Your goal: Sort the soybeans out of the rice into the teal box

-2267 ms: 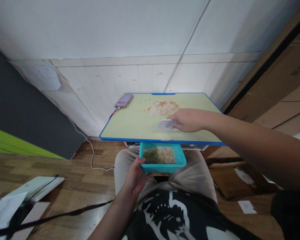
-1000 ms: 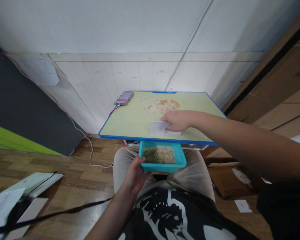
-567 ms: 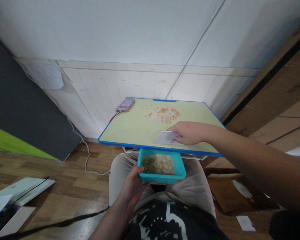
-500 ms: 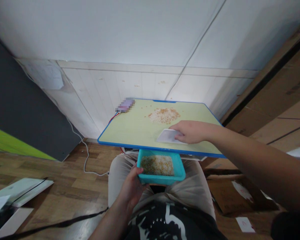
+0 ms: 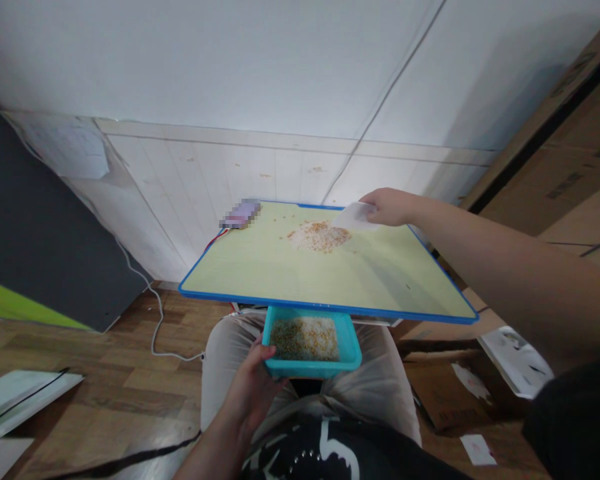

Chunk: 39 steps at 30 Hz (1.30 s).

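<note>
My left hand (image 5: 253, 383) grips the left side of a turquoise plastic box (image 5: 350, 363), thumb over its rim. Inside lie mixed grains (image 5: 305, 337), white, yellow and greenish, and the box sits over my lap just below the table's front edge. My right hand (image 5: 391, 207) pinches a thin white scraper sheet (image 5: 355, 217) above the far right part of the table. Its left edge is at the right side of a pile of white and orange grains (image 5: 320, 237) on the tabletop; whether it touches them I cannot tell.
The pale yellow table (image 5: 260, 273) has a blue rim and stands near the white wall. A pixelated purple object (image 5: 241, 213) with a red cable is at its back left corner. Cardboard boxes (image 5: 570, 180) rise on the right; a white cable (image 5: 155, 320) runs over the floor.
My right hand has lifted the white scraper from the table's front and carried it back to the grain pile's right side. My left hand still holds the box; the view has shifted slightly.
</note>
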{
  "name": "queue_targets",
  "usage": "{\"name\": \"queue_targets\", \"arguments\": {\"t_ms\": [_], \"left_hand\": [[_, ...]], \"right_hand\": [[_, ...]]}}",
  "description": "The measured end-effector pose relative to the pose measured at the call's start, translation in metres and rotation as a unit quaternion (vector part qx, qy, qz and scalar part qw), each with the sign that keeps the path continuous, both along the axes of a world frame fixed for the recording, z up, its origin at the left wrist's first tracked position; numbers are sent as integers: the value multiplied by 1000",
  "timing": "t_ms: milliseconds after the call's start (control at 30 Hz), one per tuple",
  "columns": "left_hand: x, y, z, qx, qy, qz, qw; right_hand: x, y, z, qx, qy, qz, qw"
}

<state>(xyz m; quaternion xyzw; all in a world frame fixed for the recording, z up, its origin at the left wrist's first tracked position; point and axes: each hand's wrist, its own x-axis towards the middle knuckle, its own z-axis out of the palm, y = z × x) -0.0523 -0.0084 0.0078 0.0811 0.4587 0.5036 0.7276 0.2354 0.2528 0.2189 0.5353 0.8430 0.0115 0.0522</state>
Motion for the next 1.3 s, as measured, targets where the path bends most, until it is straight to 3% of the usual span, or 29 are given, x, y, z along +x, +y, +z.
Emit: {"name": "queue_targets", "arguments": {"t_ms": [233,567,1000,1300], "left_hand": [[2,0,-4,-8,15,21,1000],[4,0,-3,-14,13,20,1000],[8,3,3,-17,0,12,1000],[14,3,20,-40,3,8,999]], "right_hand": [[-36,23,-27,18,-44,47,998],[-51,34,-40,-15,-45,31,998],[-55,22,-40,-41,-43,21,998],[-57,12,-37,-59,-48,27,997]]}}
